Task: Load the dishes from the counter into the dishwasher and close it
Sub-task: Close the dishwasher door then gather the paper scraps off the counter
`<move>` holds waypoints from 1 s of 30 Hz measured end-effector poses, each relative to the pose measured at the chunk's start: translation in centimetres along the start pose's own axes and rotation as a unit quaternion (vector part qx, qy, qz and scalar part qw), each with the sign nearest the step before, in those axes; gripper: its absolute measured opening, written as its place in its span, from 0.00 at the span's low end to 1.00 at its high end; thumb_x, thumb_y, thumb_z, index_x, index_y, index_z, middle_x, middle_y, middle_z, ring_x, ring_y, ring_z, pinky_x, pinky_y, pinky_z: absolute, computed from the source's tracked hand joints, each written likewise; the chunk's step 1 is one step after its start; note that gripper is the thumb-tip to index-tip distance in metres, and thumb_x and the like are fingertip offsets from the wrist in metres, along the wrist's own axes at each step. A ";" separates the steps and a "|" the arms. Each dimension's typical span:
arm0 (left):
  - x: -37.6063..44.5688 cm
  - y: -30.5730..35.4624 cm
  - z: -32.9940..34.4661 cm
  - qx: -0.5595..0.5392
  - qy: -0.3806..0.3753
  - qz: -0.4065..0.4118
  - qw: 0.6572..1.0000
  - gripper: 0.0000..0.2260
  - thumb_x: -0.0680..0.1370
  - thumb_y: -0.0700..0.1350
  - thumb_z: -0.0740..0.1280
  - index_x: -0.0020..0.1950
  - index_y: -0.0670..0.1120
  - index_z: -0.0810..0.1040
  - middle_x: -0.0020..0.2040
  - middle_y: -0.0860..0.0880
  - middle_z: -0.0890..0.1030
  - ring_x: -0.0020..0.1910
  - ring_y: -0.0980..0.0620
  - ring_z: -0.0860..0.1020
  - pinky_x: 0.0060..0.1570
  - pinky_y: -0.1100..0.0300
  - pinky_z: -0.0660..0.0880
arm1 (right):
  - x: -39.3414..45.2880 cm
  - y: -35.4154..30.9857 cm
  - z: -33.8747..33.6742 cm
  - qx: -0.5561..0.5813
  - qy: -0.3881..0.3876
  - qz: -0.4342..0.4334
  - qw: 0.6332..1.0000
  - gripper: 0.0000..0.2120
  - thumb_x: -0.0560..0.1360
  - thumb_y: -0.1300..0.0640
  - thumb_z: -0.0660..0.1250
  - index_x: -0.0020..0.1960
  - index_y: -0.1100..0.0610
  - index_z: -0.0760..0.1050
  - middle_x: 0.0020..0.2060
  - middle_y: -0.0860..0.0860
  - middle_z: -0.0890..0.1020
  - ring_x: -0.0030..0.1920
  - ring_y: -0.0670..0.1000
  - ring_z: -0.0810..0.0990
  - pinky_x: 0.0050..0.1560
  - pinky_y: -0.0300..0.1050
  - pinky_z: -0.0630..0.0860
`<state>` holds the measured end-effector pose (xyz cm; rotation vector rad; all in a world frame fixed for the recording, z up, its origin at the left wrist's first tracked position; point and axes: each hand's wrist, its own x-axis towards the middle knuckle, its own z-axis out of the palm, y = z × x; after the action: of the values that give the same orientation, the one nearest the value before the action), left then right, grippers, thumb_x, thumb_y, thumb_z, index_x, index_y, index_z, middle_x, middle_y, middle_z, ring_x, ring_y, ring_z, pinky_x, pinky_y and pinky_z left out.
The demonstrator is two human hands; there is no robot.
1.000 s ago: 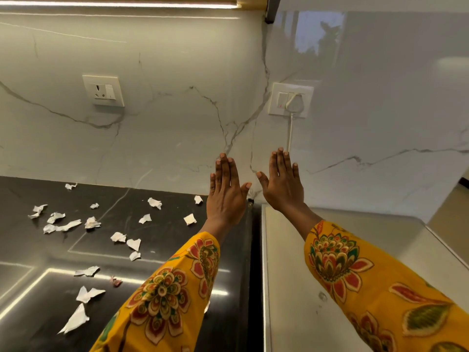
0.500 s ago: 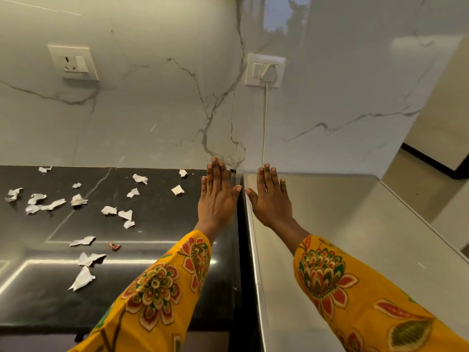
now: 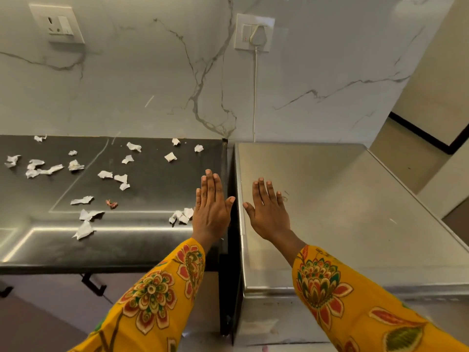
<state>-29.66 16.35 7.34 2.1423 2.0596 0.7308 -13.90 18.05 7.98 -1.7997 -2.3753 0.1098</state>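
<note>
Head view shows no dishes on the counter (image 3: pixel 152 240), only paper scraps (image 3: pixel 83 229) toward nine o'clock; the steel unit (image 3: pixel 342 199) at three o'clock is, I judge, the dishwasher. My left hand (image 3: pixel 210 212) and right hand (image 3: pixel 269 214) hover flat, fingers straight, holding nothing, so loading hasn't begun; next I must find the dishes

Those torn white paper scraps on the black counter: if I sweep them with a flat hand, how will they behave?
The torn white paper scraps look thin and crumpled, so they are probably very light and floppy, likely to scatter rather than move together. The glossy black counter reflects light, so they should slide easily. The small ones near the left hand may be hard to pinch singly.
</note>
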 end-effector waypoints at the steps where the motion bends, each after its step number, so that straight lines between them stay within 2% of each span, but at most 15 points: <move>1: -0.8 0.2 0.3 0.006 -0.002 -0.001 1.000 0.34 0.73 0.66 0.29 0.71 0.45 0.29 0.71 0.49 0.26 0.70 0.52 0.27 0.68 0.58 0.28 | -0.8 0.2 0.2 -0.003 -0.006 -0.005 1.000 0.31 0.81 0.42 0.42 0.76 0.56 0.36 0.76 0.52 0.37 0.75 0.52 0.35 0.73 0.49 0.35; 6: -5.4 1.5 1.8 0.018 -0.003 -0.002 1.000 0.36 0.73 0.66 0.27 0.72 0.43 0.32 0.72 0.47 0.30 0.72 0.50 0.30 0.69 0.57 0.30 | -5.3 1.5 0.8 -0.011 -0.027 -0.012 0.999 0.31 0.81 0.42 0.42 0.76 0.56 0.36 0.76 0.52 0.38 0.76 0.52 0.35 0.73 0.50 0.37; 10: -9.5 2.5 2.4 0.023 -0.001 -0.013 1.000 0.37 0.72 0.66 0.27 0.73 0.43 0.33 0.73 0.47 0.30 0.72 0.51 0.30 0.70 0.60 0.27 | -9.1 2.0 1.7 -0.002 -0.036 -0.016 0.999 0.31 0.81 0.42 0.43 0.77 0.56 0.38 0.76 0.52 0.38 0.76 0.52 0.36 0.74 0.50 0.37; 16: -15.1 3.5 3.7 0.020 0.005 -0.010 1.000 0.34 0.77 0.64 0.33 0.75 0.41 0.39 0.75 0.44 0.38 0.72 0.57 0.27 0.70 0.61 0.27 | -14.7 2.5 3.7 0.016 -0.061 -0.007 0.998 0.31 0.81 0.41 0.41 0.76 0.56 0.36 0.76 0.52 0.37 0.75 0.53 0.35 0.73 0.50 0.35; 21: -19.1 3.9 4.8 0.035 -0.033 -0.006 0.999 0.30 0.80 0.61 0.36 0.76 0.43 0.39 0.76 0.43 0.41 0.74 0.54 0.31 0.71 0.59 0.29 | -18.8 3.0 5.5 0.007 -0.058 -0.044 0.997 0.40 0.70 0.33 0.26 0.76 0.54 0.36 0.74 0.49 0.35 0.75 0.51 0.34 0.72 0.49 0.35; 24: -20.8 4.1 5.5 0.041 -0.050 -0.009 0.998 0.32 0.79 0.62 0.34 0.76 0.42 0.39 0.76 0.45 0.37 0.73 0.54 0.30 0.70 0.60 0.27 | -20.9 2.8 6.3 -0.002 -0.055 -0.084 0.995 0.37 0.69 0.35 0.23 0.73 0.53 0.33 0.72 0.49 0.34 0.72 0.52 0.32 0.71 0.49 0.34; 26: -21.8 4.4 5.6 0.040 -0.072 -0.018 0.996 0.34 0.75 0.65 0.28 0.74 0.44 0.34 0.74 0.48 0.31 0.71 0.54 0.26 0.68 0.60 0.24 | -22.1 2.7 7.3 -0.026 -0.051 -0.088 0.994 0.34 0.74 0.37 0.27 0.74 0.55 0.38 0.73 0.50 0.38 0.73 0.54 0.37 0.71 0.50 0.38; 28: -22.6 4.6 5.6 0.035 -0.100 -0.033 0.994 0.36 0.70 0.66 0.23 0.72 0.46 0.29 0.71 0.49 0.26 0.70 0.53 0.25 0.66 0.59 0.25 | -23.2 2.6 8.3 -0.033 -0.060 -0.073 0.995 0.31 0.79 0.39 0.38 0.75 0.57 0.48 0.75 0.53 0.48 0.74 0.55 0.47 0.71 0.54 0.47; 30: -23.3 4.7 5.7 0.032 -0.122 -0.044 0.991 0.37 0.68 0.66 0.21 0.71 0.46 0.28 0.70 0.50 0.25 0.70 0.52 0.26 0.67 0.58 0.27 | -24.0 2.3 9.2 -0.032 -0.071 -0.055 0.995 0.30 0.78 0.42 0.47 0.74 0.57 0.59 0.74 0.55 0.60 0.73 0.56 0.58 0.68 0.55 0.56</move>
<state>-22.68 -4.96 -2.43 2.0377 2.0562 0.3751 -6.98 -4.00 -3.38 -1.7372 -2.5990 0.1554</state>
